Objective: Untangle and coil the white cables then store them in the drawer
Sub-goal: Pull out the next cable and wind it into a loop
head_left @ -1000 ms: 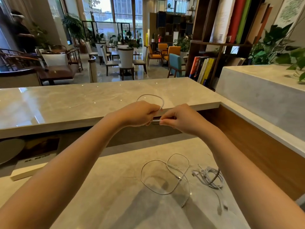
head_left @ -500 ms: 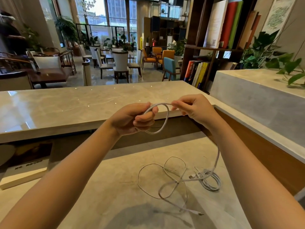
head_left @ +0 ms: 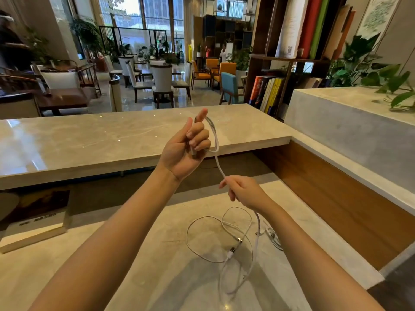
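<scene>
Our left hand (head_left: 186, 151) fingers curl around the white cable (head_left: 216, 140); right hand (head_left: 244, 190) pinches it lower, loose loops (head_left: 215, 239) on the worktop (head_left: 157, 265).

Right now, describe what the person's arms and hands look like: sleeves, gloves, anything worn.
Both forearms are bare for all that shows: no sleeves in view. The left hand and right hand wear no gloves, and no rings, watch or bracelet show at fingers or wrists. Fingernails look short and unpainted.

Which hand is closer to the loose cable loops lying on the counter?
Right. The right hand hangs just above the loops; the left hand is raised higher and farther away.
</scene>
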`<state>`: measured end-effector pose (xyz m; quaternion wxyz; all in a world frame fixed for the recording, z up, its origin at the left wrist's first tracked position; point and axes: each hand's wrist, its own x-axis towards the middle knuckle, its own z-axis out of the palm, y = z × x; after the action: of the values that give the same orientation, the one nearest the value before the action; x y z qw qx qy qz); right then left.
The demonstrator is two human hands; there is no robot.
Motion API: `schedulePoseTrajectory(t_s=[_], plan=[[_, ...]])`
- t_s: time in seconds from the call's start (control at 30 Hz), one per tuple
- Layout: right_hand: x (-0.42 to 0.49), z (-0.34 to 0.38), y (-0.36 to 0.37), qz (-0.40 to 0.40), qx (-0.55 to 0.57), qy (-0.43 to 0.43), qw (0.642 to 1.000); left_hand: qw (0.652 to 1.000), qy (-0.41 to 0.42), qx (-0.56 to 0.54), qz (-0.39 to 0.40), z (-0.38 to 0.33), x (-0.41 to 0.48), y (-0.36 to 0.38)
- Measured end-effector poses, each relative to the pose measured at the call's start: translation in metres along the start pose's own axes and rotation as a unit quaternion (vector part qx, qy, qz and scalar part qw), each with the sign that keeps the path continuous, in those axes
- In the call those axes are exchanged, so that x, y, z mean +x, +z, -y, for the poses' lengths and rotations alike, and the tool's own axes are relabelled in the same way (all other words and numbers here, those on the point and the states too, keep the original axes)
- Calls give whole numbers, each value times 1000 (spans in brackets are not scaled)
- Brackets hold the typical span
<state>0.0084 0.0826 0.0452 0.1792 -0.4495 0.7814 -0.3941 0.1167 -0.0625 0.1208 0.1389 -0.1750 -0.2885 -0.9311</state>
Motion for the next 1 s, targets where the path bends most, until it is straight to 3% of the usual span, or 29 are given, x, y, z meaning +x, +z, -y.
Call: schedulePoseTrajectory(t_s=[0.13, 0.2, 0.23, 0.3, 0.37, 0.5, 0.53, 0.57, 0.6, 0.7, 0.87, 1.0], plan=[[-1, 16, 4, 23, -90, -39, 995, 996, 44, 45, -55, 0, 2, 2], [-5, 26, 7, 35, -136, -71, 988, 983, 53, 158, -77, 1, 3, 0], [-6, 31, 8, 33, -163, -96, 981, 957, 53, 268, -96, 2, 3, -2], [-8, 43, 6, 5, -233, -151, 961, 841, 46, 521, -139, 8, 2, -7], [-7, 54, 0, -47, -301, -197, 932, 716, 47, 680, -146, 15, -1, -11], [-5, 67, -20, -101, -326, -221, 914, 525, 7, 844, -112, 20, -3, -12], [-5, 69, -24, -100, -336, -212, 912, 490, -21, 866, -97, 19, -3, -11], [-3, 70, -29, -95, -349, -204, 910, 480, -56, 872, -83, 18, -3, -10], [-1, 69, -33, -86, -363, -195, 907, 503, -103, 855, -74, 16, -5, -9], [4, 66, -45, -36, -372, -172, 911, 656, -265, 703, -71, 3, -12, -6], [6, 49, -54, 25, -313, -180, 932, 773, -351, 528, -21, -15, -22, -14], [6, 18, -55, -54, -423, -232, 874, 871, -358, 337, 13, -26, -34, -19]])
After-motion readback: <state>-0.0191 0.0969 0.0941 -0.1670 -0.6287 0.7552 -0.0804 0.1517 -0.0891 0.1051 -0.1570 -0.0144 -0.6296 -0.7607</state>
